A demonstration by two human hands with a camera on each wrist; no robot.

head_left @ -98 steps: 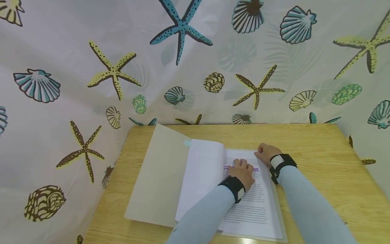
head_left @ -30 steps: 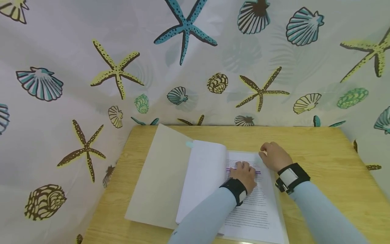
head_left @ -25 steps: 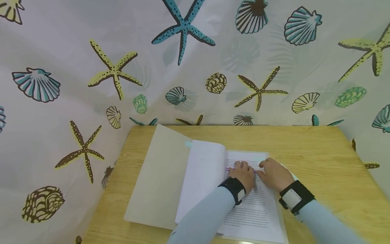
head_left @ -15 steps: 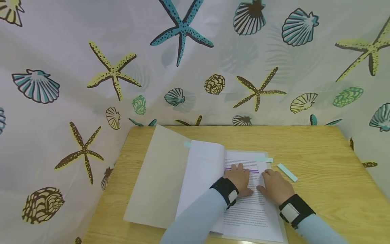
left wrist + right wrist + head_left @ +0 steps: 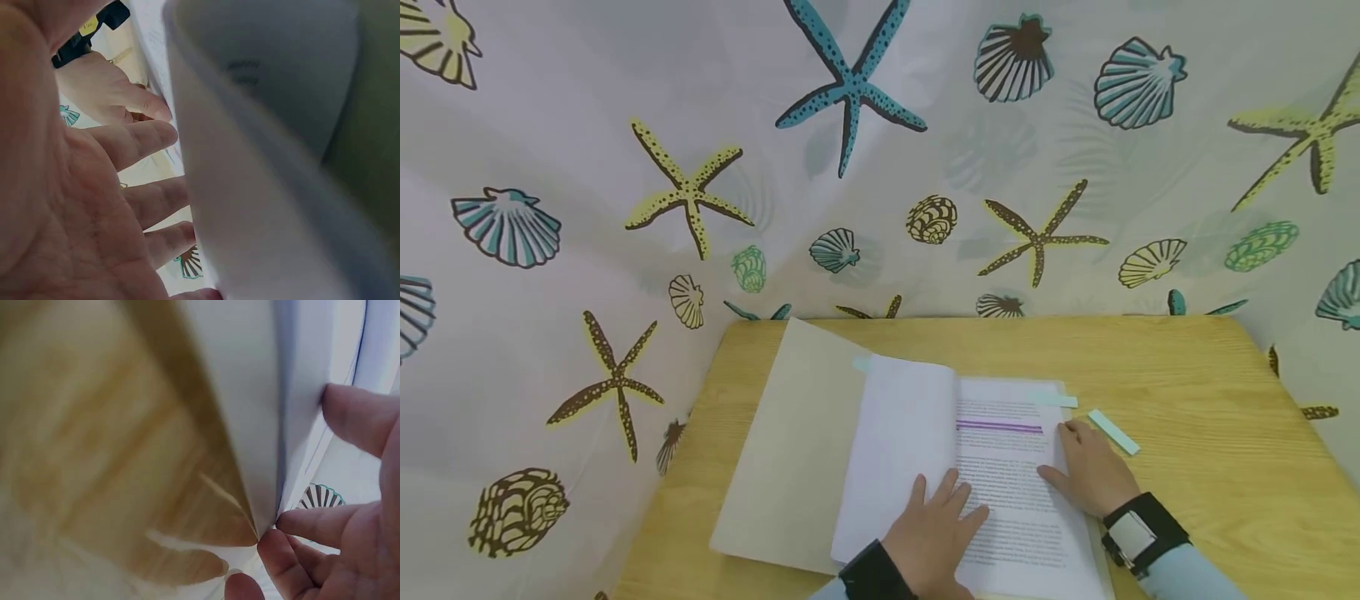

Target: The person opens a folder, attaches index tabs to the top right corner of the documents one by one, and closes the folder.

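An open book (image 5: 895,458) with loosely curved left pages lies on the table; a purple line (image 5: 1000,427) marks text on its right page. Out past that page's right edge sticks a pale mint sticky tab (image 5: 1058,401). My left hand (image 5: 932,533), fingers spread, rests low across the fold between the pages. In the left wrist view, its fingertips touch the paper. My right hand (image 5: 1093,471) is at the right edge, thumb on the page and fingers along the side. The right wrist view shows its fingertips (image 5: 287,520) against the page edges.
A mint paper strip (image 5: 1114,432) lies on the wooden table (image 5: 1195,400) right of the book. The tan cover (image 5: 782,467) is folded out left, with another mint tab (image 5: 861,363) near its top. A shell-patterned cloth (image 5: 880,200) hangs behind and at the sides.
The mint tab at the right edge and the strip on the table have come into sight as the right hand moved down. The left hand has slid down and left, uncovering the purple line.
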